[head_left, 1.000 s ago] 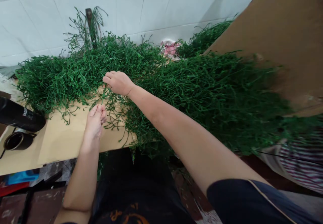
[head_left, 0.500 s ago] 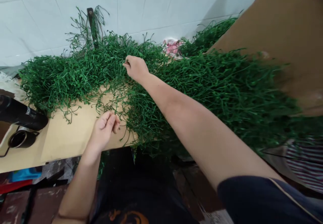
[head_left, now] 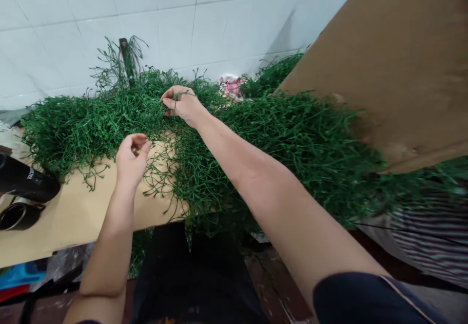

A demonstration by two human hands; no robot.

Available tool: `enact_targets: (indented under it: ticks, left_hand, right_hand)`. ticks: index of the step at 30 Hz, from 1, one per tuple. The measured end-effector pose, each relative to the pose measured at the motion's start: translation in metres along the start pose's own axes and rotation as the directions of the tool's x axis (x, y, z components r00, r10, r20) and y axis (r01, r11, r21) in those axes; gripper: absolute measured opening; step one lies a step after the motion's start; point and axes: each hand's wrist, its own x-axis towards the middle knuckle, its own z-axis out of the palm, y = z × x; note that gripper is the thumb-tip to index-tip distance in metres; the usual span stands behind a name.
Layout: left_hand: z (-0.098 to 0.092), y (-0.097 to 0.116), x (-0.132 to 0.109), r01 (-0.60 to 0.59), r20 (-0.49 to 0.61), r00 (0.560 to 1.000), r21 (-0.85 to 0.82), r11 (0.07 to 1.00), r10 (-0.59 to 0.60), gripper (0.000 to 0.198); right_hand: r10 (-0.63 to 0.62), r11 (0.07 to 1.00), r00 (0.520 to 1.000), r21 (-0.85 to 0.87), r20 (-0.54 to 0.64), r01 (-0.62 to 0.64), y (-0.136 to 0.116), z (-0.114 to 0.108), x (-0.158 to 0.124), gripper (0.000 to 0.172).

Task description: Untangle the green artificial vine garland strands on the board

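Observation:
Long heaps of thin green stems (head_left: 91, 124) with small knobbed tips lie across the cardboard-covered surface (head_left: 86, 212). My right hand (head_left: 185, 105) is at the back heap, its thumb and fingers closed round a thin green stem that crosses the fingers. Other stems behind it partly hide the fingertips. To the left and nearer to me, my left hand (head_left: 132, 158) hovers over the front edge of the left heap. Its thumb and curled fingers are apart, with nothing visible between them. A second heap of green stems (head_left: 292, 139) lies beneath and beyond my right forearm.
A black bottle (head_left: 27, 178) and a black cup (head_left: 20, 216) stand at the left edge. A large brown cardboard sheet (head_left: 395, 61) leans at the right. A dark upright post (head_left: 124, 53) rises before the tiled wall (head_left: 234, 17). A pink-and-white item (head_left: 232, 86) lies at the back.
My left hand has moved up and its fingers have parted. My right hand has turned and shows a stem across its fingers. The whole view has shifted slightly.

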Motion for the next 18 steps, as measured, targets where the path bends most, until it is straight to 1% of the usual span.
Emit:
enact_targets:
  ticks: [2, 3, 4, 5, 8, 9, 10, 12, 14, 16, 18]
  left_hand:
    - [0.003, -0.006, 0.021, -0.047, -0.108, 0.992, 0.096, 0.994, 0.057, 0.05]
    - [0.007, -0.009, 0.03, -0.06, -0.125, 0.989, 0.143, 0.988, 0.078, 0.055]
    - [0.011, -0.012, 0.038, -0.07, -0.111, 0.99, 0.18, 0.981, 0.091, 0.056]
    - [0.015, -0.015, 0.045, -0.072, -0.068, 0.994, 0.208, 0.975, 0.088, 0.052]
    - [0.021, -0.022, 0.058, -0.05, 0.106, 0.994, 0.274, 0.961, 0.022, 0.03]
    - [0.02, -0.023, 0.059, -0.037, 0.128, 0.992, 0.299, 0.953, -0.001, 0.028]
    - [0.018, -0.024, 0.061, -0.028, 0.125, 0.992, 0.326, 0.945, -0.014, 0.027]
    - [0.01, -0.027, 0.063, -0.028, 0.083, 0.997, 0.365, 0.931, -0.003, 0.028]
    - [0.0, -0.031, 0.066, -0.045, 0.043, 0.999, 0.373, 0.927, 0.031, 0.029]
    - [-0.01, -0.036, 0.07, -0.076, 0.014, 0.997, 0.366, 0.928, 0.076, 0.028]
    - [-0.017, -0.04, 0.075, -0.108, -0.024, 0.992, 0.369, 0.923, 0.126, 0.027]
  right_hand:
    - [0.05, 0.993, 0.999, 0.105, 0.004, -0.05, -0.002, 0.004, -0.009, 0.011]
    - [0.062, 0.988, 0.998, 0.144, 0.01, -0.063, -0.002, 0.006, -0.012, 0.011]
    - [0.067, 0.982, 0.998, 0.174, 0.018, -0.069, -0.003, 0.008, -0.015, 0.011]
    - [0.071, 0.978, 0.997, 0.193, 0.023, -0.074, -0.003, 0.01, -0.018, 0.011]
    - [0.101, 0.975, 0.995, 0.2, -0.019, -0.095, -0.004, 0.016, -0.022, 0.014]
    - [0.125, 0.977, 0.991, 0.18, -0.05, -0.115, -0.004, 0.017, -0.023, 0.014]
    - [0.151, 0.979, 0.985, 0.154, -0.083, -0.137, -0.003, 0.018, -0.023, 0.015]
    - [0.189, 0.979, 0.973, 0.105, -0.135, -0.175, 0.0, 0.019, -0.023, 0.015]
    - [0.198, 0.98, 0.967, 0.068, -0.16, -0.19, 0.005, 0.021, -0.024, 0.015]
    - [0.159, 0.987, 0.978, -0.013, -0.136, -0.162, 0.011, 0.022, -0.025, 0.016]
    - [0.101, 0.983, 0.992, -0.148, -0.073, -0.111, 0.017, 0.023, -0.027, 0.015]
